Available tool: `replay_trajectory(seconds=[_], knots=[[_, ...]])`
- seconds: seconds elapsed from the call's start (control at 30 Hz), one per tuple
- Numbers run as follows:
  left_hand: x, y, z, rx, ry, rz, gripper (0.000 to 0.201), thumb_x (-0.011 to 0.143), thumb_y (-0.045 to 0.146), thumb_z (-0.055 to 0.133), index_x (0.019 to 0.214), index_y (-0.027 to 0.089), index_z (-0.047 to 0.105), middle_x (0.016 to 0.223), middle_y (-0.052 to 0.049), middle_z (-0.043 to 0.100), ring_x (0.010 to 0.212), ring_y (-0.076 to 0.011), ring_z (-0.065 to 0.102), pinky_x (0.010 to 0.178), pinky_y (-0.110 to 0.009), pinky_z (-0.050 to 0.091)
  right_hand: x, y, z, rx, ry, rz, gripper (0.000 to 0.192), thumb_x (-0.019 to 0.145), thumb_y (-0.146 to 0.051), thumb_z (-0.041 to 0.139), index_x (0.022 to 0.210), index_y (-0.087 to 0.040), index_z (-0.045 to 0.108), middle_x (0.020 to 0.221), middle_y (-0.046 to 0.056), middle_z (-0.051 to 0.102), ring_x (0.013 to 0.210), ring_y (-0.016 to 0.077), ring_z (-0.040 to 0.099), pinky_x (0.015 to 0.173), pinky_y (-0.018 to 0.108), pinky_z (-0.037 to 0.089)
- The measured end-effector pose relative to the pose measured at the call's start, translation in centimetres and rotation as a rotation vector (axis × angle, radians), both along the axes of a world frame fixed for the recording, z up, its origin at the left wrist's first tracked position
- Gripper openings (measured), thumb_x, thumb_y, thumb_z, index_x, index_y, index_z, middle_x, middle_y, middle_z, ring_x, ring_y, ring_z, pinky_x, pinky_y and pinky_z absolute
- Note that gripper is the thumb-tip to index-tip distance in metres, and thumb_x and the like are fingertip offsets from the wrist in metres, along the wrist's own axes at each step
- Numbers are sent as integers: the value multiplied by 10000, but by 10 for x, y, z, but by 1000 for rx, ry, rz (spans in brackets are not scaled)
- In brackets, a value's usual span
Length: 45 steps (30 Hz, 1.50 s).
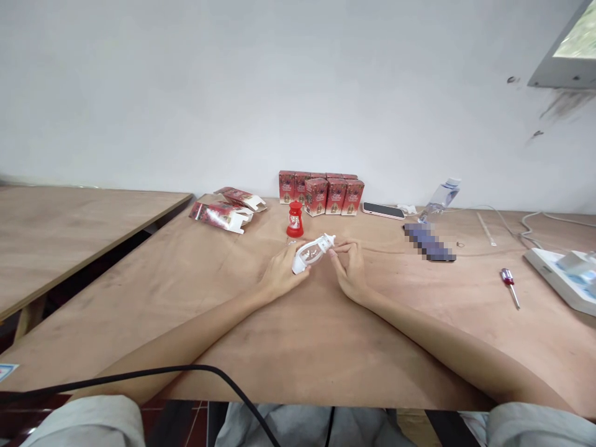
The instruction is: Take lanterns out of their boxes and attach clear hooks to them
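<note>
Both hands (316, 270) hold white lantern (311, 252), tilted.

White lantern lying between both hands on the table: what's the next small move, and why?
Probably tip the white lantern upright. It lies tilted on the table, left hand at its base end and right hand at its top end, so both already grip it. The red lantern just behind stands upright, close enough to knock, so lift gently.

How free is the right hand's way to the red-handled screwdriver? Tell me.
Probably free. The right hand is on the white lantern, and the screwdriver lies apart on bare table on that hand's side, nothing between them. It would need to release the lantern first.
</note>
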<state>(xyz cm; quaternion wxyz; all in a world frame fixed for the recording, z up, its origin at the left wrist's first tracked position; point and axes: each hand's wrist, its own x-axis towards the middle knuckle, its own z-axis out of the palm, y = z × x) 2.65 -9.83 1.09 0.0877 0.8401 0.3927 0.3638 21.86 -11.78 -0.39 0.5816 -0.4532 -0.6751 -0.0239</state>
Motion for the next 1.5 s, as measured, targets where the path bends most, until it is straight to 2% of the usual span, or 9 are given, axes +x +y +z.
replay_trajectory(seconds=[0.13, 0.33, 0.57, 0.63, 0.73, 0.83, 1.13, 1.33, 1.5], knots=[[1, -1, 3, -35, 0, 103, 485, 755, 273, 598, 1207, 247, 424, 1148, -68, 629, 962, -273, 648, 754, -394, 538, -2, -1, 1, 0, -104, 87, 144, 881, -327, 477, 778, -229, 503, 742, 32, 569, 747, 189, 541, 711, 359, 458], [1, -1, 3, -46, -11, 78, 482, 733, 237, 599, 1187, 269, 441, 1134, -40, 638, 952, -262, 650, 758, -383, 536, -3, -4, 4, 26, -115, 176, 204, 876, -348, 480, 713, -227, 495, 659, 13, 550, 663, 166, 511, 621, 317, 446], [0, 13, -3, -120, -132, 132, 453, 621, 139, 613, 1064, 217, 562, 1032, -27, 670, 928, -221, 630, 806, -340, 496, 3, 6, -2, -164, 348, 102, 237, 884, -429, 437, 807, -211, 489, 723, -12, 521, 666, 122, 501, 672, 269, 425], [-2, 16, -4, -188, -130, 75, 442, 591, 152, 636, 1028, 194, 589, 964, -20, 680, 858, -208, 636, 766, -315, 489, 5, 13, -3, -233, 500, 137, 268, 856, -471, 460, 792, -212, 478, 676, -33, 489, 605, 108, 467, 625, 251, 410], [-4, 15, -1, -264, -114, -138, 474, 574, 180, 664, 1042, 154, 590, 938, -35, 676, 810, -199, 631, 723, -287, 476, 5, 21, -3, -408, 625, 252, 290, 794, -497, 510, 759, -210, 487, 630, -45, 483, 532, 98, 423, 528, 231, 370], [-6, 11, 2, -288, -135, -306, 517, 615, 281, 699, 1092, 134, 565, 994, -65, 659, 853, -204, 616, 757, -291, 466, 4, 22, -3, -546, 577, 372, 248, 733, -441, 554, 699, -198, 516, 629, -35, 524, 550, 102, 434, 519, 223, 350], [-7, 11, 2, -527, -301, -397, 556, 738, 415, 655, 1212, 156, 525, 879, -38, 624, 527, -71, 504, 480, -176, 384, 7, 25, -7, -618, 345, 399, 144, 665, -314, 486, 594, -189, 492, 538, -41, 475, 529, 101, 401, 524, 223, 333], [-7, 10, -1, -593, -294, -470, 547, 723, 413, 677, 1173, 127, 555, 706, -16, 608, 472, -72, 490, 446, -172, 377, 10, 22, -5, -587, 180, 329, 328, 742, -419, 510, 533, -167, 513, 519, -21, 491, 534, 111, 427, 544, 235, 354], [-5, 11, 1, -600, -274, -410, 549, 708, 417, 692, 1150, 111, 580, 630, 5, 595, 457, -68, 480, 434, -166, 364, 16, 25, -6, -631, 220, 247, 528, 791, -570, 451, 455, -163, 467, 422, -32, 411, 443, 82, 363, 479, 223, 295]])
